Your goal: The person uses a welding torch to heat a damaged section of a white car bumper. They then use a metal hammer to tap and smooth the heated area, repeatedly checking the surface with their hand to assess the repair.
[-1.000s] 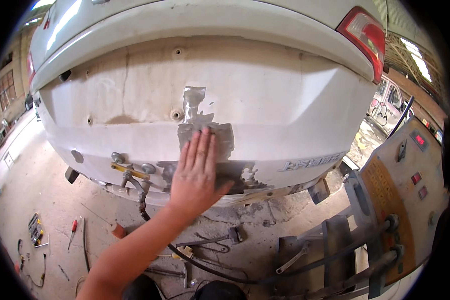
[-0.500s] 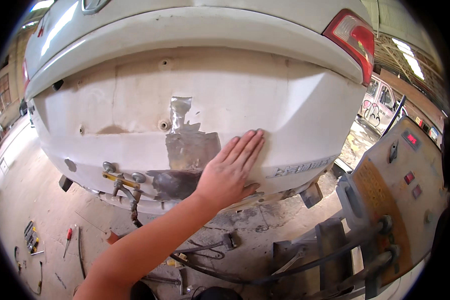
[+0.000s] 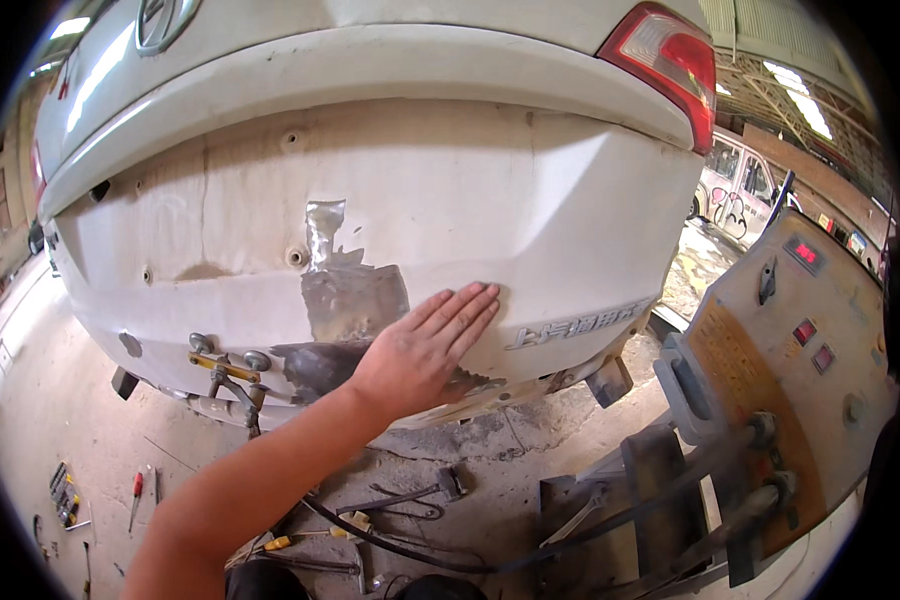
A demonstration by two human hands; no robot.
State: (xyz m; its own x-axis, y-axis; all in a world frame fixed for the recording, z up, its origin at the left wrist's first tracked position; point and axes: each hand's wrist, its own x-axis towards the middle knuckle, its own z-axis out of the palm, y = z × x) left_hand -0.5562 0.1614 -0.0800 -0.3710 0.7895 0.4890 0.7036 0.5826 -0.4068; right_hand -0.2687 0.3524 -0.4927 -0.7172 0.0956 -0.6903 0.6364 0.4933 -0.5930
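My left hand (image 3: 425,345) lies palm down on the white rear panel (image 3: 470,215) of a car, fingers stretched out and close together, pointing up and right. It rests just right of a bare, shiny metal patch (image 3: 355,300). Below that patch is a dark, scorched-looking area (image 3: 315,372), partly hidden by my wrist and hand. Raised silver lettering (image 3: 580,325) runs along the panel to the right of my fingers. My thumb is not plainly seen. The right hand is out of view.
A metal clamp with a brass-coloured bar (image 3: 225,368) sits at the panel's lower left edge. A control cabinet (image 3: 760,370) with a red display stands right, with black cables (image 3: 400,557) running from it. A hammer (image 3: 452,484) and a red screwdriver (image 3: 136,487) lie on the floor.
My left hand has slid slightly down the panel, and the thumb that showed before is now mostly hidden. The view has shifted, so the car appears further left.
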